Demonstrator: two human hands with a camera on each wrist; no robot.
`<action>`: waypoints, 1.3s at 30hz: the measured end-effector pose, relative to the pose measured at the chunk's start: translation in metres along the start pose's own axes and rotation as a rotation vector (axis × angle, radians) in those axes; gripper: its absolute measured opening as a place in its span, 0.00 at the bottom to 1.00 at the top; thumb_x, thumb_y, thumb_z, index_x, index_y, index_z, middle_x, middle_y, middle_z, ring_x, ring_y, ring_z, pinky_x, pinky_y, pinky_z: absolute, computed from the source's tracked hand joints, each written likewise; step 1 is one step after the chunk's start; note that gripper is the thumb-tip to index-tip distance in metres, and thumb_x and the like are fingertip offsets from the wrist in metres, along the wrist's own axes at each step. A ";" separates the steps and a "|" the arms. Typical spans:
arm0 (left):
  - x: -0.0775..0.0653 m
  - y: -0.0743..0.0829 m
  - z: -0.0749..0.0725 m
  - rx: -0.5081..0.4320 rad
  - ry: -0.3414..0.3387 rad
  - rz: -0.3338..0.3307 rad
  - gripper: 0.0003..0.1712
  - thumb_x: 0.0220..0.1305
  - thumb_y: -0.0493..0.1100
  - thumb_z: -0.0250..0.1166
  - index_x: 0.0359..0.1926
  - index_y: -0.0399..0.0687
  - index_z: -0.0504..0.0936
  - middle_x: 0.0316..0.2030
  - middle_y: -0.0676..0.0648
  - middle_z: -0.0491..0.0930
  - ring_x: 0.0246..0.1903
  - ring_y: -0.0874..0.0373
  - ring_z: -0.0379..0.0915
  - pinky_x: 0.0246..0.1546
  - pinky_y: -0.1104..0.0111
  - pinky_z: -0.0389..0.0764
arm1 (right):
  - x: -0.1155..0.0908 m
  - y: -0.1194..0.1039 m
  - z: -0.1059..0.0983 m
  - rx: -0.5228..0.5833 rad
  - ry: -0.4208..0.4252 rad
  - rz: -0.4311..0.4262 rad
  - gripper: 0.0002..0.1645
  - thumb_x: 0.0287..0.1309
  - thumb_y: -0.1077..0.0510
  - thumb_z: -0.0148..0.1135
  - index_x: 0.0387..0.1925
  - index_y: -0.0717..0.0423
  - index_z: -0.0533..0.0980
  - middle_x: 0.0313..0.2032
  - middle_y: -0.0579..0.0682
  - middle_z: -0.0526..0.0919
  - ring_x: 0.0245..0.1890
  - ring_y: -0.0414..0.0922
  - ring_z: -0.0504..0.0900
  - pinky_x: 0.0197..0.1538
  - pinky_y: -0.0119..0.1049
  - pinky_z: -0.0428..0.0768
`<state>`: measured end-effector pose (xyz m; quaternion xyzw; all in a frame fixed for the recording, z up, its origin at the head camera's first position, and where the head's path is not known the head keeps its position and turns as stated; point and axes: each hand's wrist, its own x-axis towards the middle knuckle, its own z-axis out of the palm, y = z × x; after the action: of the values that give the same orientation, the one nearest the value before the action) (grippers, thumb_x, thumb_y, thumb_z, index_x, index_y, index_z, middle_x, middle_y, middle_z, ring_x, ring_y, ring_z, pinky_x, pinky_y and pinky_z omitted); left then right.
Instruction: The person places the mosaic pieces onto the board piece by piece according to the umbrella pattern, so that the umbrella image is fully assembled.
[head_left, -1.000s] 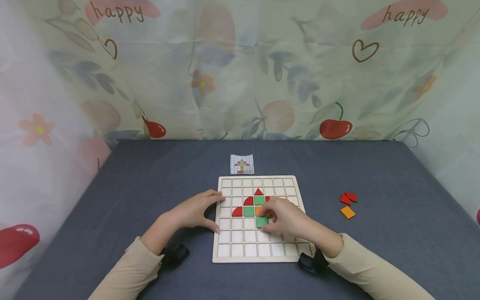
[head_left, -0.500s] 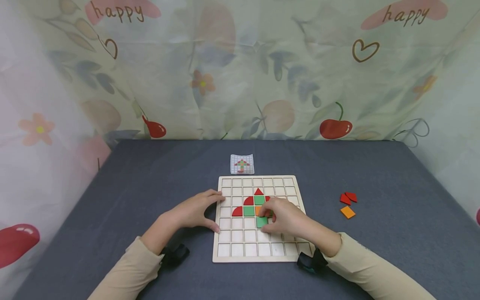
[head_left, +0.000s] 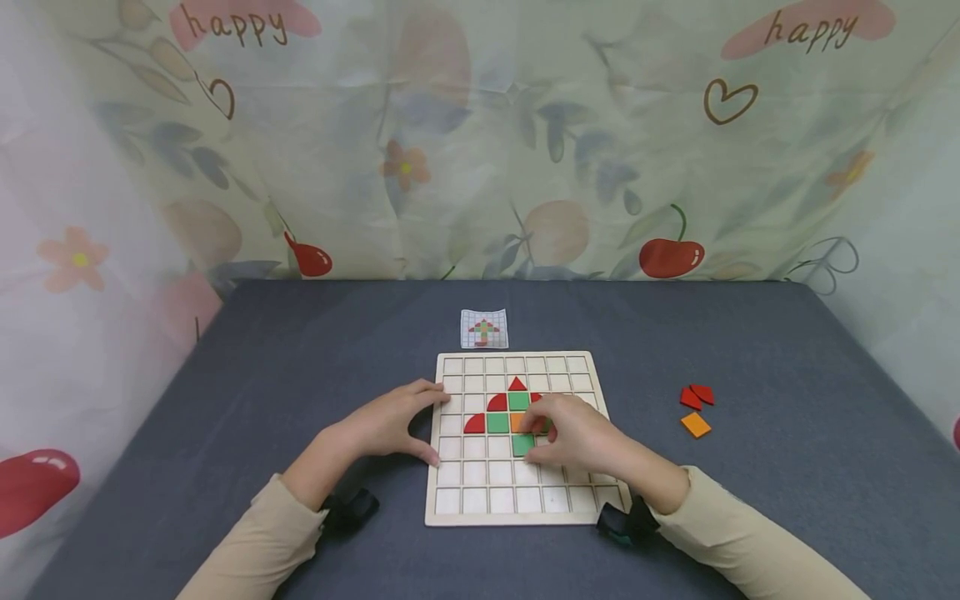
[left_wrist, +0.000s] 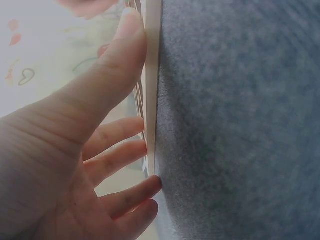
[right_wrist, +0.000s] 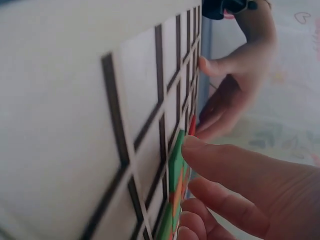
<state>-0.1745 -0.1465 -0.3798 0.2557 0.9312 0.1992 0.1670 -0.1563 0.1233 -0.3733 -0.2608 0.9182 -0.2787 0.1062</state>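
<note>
A pale wooden grid board [head_left: 461, 504] lies on the dark tabletop. My left hand [head_left: 384, 421] rests along its left edge, thumb and fingers spread and touching the frame; the left wrist view shows the thumb [left_wrist: 107, 70] lying on that edge. My right hand [head_left: 573, 433] is over the board's middle, thumb and forefinger pinching a green square tile [head_left: 522, 446] at a cell just below an orange tile [head_left: 517, 422]. Another green tile [head_left: 498, 422], red quarter-round tiles [head_left: 474, 424] and a red triangle [head_left: 517, 384] sit in cells around it. My right hand covers part of the pattern.
Beyond the board lies a small printed pattern card [head_left: 484, 329]. To the right are loose red tiles [head_left: 692, 398] and an orange square tile [head_left: 696, 425]. A printed cloth [head_left: 480, 167] hangs behind the table.
My right hand shifts very slightly to the right, its fingers still at the green square tile. The left hand and the board keep their places.
</note>
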 end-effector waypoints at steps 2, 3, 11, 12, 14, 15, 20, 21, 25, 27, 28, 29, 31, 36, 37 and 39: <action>0.000 0.000 0.000 0.000 0.002 0.000 0.50 0.41 0.58 0.74 0.64 0.44 0.67 0.65 0.43 0.64 0.63 0.49 0.62 0.62 0.55 0.66 | -0.002 0.003 -0.005 0.001 0.010 0.003 0.12 0.43 0.58 0.73 0.33 0.53 0.81 0.30 0.45 0.81 0.24 0.37 0.70 0.29 0.26 0.70; 0.000 0.000 0.000 0.001 0.002 0.001 0.50 0.41 0.58 0.74 0.64 0.44 0.67 0.65 0.43 0.64 0.63 0.49 0.62 0.62 0.55 0.66 | -0.003 0.005 -0.009 0.001 0.016 0.002 0.12 0.43 0.58 0.73 0.33 0.54 0.81 0.30 0.46 0.81 0.24 0.37 0.71 0.29 0.27 0.71; 0.001 -0.001 0.001 -0.006 -0.004 -0.005 0.50 0.41 0.58 0.74 0.64 0.44 0.67 0.65 0.43 0.64 0.63 0.49 0.62 0.63 0.55 0.66 | -0.017 0.030 -0.041 0.032 0.016 0.043 0.15 0.48 0.58 0.70 0.39 0.57 0.79 0.31 0.49 0.80 0.24 0.38 0.72 0.28 0.28 0.72; 0.000 -0.001 0.001 -0.008 -0.006 -0.005 0.50 0.41 0.58 0.74 0.64 0.44 0.67 0.65 0.43 0.63 0.63 0.49 0.62 0.63 0.55 0.66 | -0.020 0.034 -0.045 0.035 0.012 0.049 0.15 0.48 0.57 0.70 0.39 0.58 0.79 0.32 0.49 0.80 0.24 0.38 0.72 0.28 0.28 0.72; 0.000 -0.001 0.001 -0.011 -0.008 -0.006 0.50 0.41 0.58 0.75 0.64 0.44 0.67 0.65 0.43 0.63 0.63 0.49 0.62 0.63 0.55 0.66 | -0.024 0.043 -0.052 0.032 0.007 0.063 0.17 0.48 0.56 0.70 0.40 0.58 0.79 0.32 0.49 0.80 0.25 0.38 0.73 0.28 0.28 0.72; 0.000 -0.001 0.001 -0.012 -0.008 -0.006 0.50 0.41 0.58 0.75 0.64 0.44 0.67 0.65 0.43 0.63 0.63 0.49 0.62 0.63 0.55 0.66 | -0.027 0.049 -0.056 0.030 0.005 0.071 0.17 0.48 0.56 0.70 0.40 0.58 0.79 0.33 0.50 0.80 0.25 0.38 0.73 0.28 0.28 0.72; 0.000 -0.001 0.001 -0.011 -0.008 -0.007 0.50 0.41 0.58 0.75 0.65 0.44 0.66 0.65 0.43 0.63 0.62 0.49 0.62 0.62 0.55 0.66 | -0.042 0.072 -0.074 0.020 -0.014 0.134 0.20 0.46 0.52 0.71 0.41 0.57 0.79 0.35 0.51 0.80 0.26 0.39 0.74 0.25 0.31 0.73; 0.000 -0.001 0.001 -0.011 -0.008 -0.007 0.50 0.41 0.58 0.75 0.65 0.44 0.66 0.65 0.43 0.63 0.62 0.49 0.62 0.62 0.55 0.66 | -0.045 0.077 -0.078 0.017 -0.019 0.149 0.20 0.46 0.52 0.71 0.40 0.57 0.79 0.35 0.51 0.79 0.27 0.39 0.75 0.25 0.31 0.73; -0.001 0.000 0.001 -0.013 -0.009 -0.015 0.50 0.41 0.58 0.75 0.65 0.44 0.66 0.65 0.43 0.63 0.63 0.49 0.62 0.63 0.55 0.66 | -0.057 0.092 -0.090 0.008 -0.037 0.177 0.21 0.45 0.51 0.72 0.40 0.58 0.79 0.35 0.51 0.80 0.27 0.38 0.75 0.28 0.31 0.74; -0.001 0.000 0.001 -0.013 -0.009 -0.019 0.50 0.41 0.57 0.75 0.65 0.44 0.66 0.65 0.43 0.63 0.63 0.49 0.61 0.63 0.55 0.66 | -0.063 0.099 -0.096 -0.004 -0.038 0.188 0.22 0.45 0.51 0.72 0.40 0.59 0.79 0.35 0.51 0.80 0.28 0.36 0.75 0.31 0.29 0.74; -0.001 0.001 0.001 -0.013 -0.009 -0.021 0.50 0.41 0.57 0.75 0.65 0.44 0.66 0.65 0.43 0.63 0.63 0.49 0.61 0.63 0.55 0.66 | -0.065 0.102 -0.098 -0.007 -0.038 0.191 0.22 0.45 0.51 0.72 0.40 0.60 0.79 0.35 0.51 0.80 0.28 0.36 0.75 0.31 0.29 0.75; -0.001 0.001 0.001 -0.013 -0.009 -0.021 0.50 0.41 0.57 0.75 0.65 0.44 0.66 0.65 0.43 0.63 0.63 0.49 0.62 0.63 0.55 0.66 | -0.068 0.105 -0.101 -0.007 -0.036 0.198 0.22 0.45 0.51 0.72 0.40 0.60 0.79 0.35 0.51 0.80 0.28 0.35 0.75 0.31 0.29 0.75; -0.001 0.001 0.001 -0.013 -0.009 -0.020 0.50 0.41 0.57 0.75 0.65 0.44 0.66 0.65 0.43 0.63 0.63 0.49 0.62 0.63 0.55 0.66 | -0.073 0.110 -0.106 -0.003 -0.033 0.211 0.23 0.45 0.50 0.72 0.40 0.60 0.79 0.35 0.51 0.80 0.28 0.34 0.75 0.32 0.29 0.75; 0.000 0.001 0.000 -0.011 -0.007 -0.016 0.50 0.41 0.58 0.75 0.65 0.44 0.66 0.65 0.43 0.63 0.63 0.49 0.62 0.63 0.55 0.66 | -0.080 0.123 -0.110 0.010 -0.039 0.237 0.22 0.45 0.51 0.72 0.39 0.61 0.78 0.33 0.50 0.79 0.27 0.32 0.75 0.32 0.29 0.75; 0.000 0.001 0.000 -0.009 -0.006 -0.013 0.50 0.41 0.58 0.75 0.65 0.44 0.66 0.65 0.43 0.64 0.63 0.49 0.62 0.63 0.55 0.66 | -0.081 0.126 -0.109 0.008 -0.043 0.239 0.22 0.44 0.51 0.72 0.38 0.61 0.79 0.33 0.50 0.79 0.27 0.32 0.74 0.32 0.28 0.74; 0.000 0.001 0.000 -0.005 -0.005 -0.011 0.50 0.41 0.58 0.75 0.65 0.44 0.66 0.65 0.43 0.64 0.63 0.49 0.62 0.62 0.55 0.66 | -0.082 0.130 -0.107 0.010 -0.051 0.237 0.21 0.43 0.52 0.73 0.37 0.61 0.79 0.31 0.49 0.78 0.26 0.31 0.73 0.32 0.28 0.74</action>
<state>-0.1743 -0.1461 -0.3794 0.2506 0.9316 0.2002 0.1709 -0.1785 0.3084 -0.3554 -0.1569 0.9381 -0.2622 0.1633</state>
